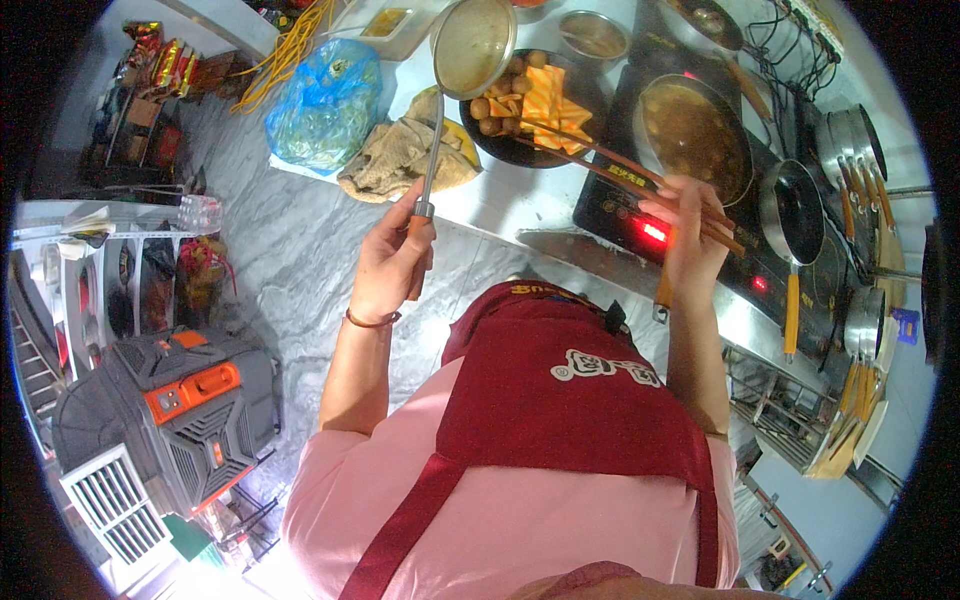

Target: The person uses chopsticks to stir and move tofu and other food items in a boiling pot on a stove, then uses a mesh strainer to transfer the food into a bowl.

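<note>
My left hand (388, 262) grips the wooden handle of a round metal skimmer (474, 49), held up over the left rim of a dark bowl (510, 154). Inside the bowl lie brown balls (491, 125) and orange-and-white striped slices (551, 105). Long wooden chopsticks (607, 159) are in my right hand (694, 244), with their tips at the slices; whether they pinch one I cannot tell. Close beyond that hand, a pan (694, 135) of brown broth sits on an induction cooker (611, 206). Its wooden handle (666, 274) runs down beside my right wrist.
A blue plastic bag (326, 105) of greens and a crumpled cloth (405, 161) lie on the left of the counter. An empty small pan (796, 214) sits to the right. More pans (862, 322) are along the wall. A grey-and-orange machine (187, 412) stands at left.
</note>
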A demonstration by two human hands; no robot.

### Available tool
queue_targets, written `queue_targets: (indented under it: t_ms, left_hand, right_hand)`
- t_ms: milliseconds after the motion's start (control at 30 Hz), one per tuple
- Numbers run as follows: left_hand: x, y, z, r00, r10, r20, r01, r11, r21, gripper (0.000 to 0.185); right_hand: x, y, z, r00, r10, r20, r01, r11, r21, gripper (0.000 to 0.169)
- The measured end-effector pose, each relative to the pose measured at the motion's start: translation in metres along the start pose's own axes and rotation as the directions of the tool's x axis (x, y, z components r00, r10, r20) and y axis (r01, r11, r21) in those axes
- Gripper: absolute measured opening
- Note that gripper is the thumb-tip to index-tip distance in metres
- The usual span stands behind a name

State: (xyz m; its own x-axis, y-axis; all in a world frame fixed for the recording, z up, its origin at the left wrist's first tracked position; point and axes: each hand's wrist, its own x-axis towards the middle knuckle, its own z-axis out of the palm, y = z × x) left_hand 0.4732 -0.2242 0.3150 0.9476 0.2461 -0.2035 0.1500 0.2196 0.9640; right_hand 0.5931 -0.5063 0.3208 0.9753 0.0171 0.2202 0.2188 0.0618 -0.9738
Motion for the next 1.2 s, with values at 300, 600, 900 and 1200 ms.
queue_targets:
  t_ms: [300,600,900,1200]
  left_hand:
    - [-0.001,-0.001,0.000,1.000,0.003,0.014,-0.003,1.000,0.008,0.048]
    - [0.000,-0.002,0.012,1.000,-0.011,0.005,0.011,1.000,0.026,0.049]
    - [-0.009,0.000,0.019,1.000,-0.017,0.005,0.017,1.000,0.015,0.047]
    - [-0.010,-0.003,0.015,1.000,-0.006,0.009,0.005,1.000,0.015,0.048]
  right_hand:
    - [-0.008,-0.025,-0.014,0.995,-0.023,-0.094,0.018,0.998,-0.054,0.027]
    - [-0.016,-0.021,-0.026,0.997,-0.083,0.004,0.082,0.981,-0.175,0.023]
    - [-0.021,-0.021,0.004,0.949,-0.176,0.261,0.254,0.919,-0.302,0.014]
    - [-0.031,-0.028,0.021,0.797,-0.372,0.476,0.578,0.699,-0.422,0.018]
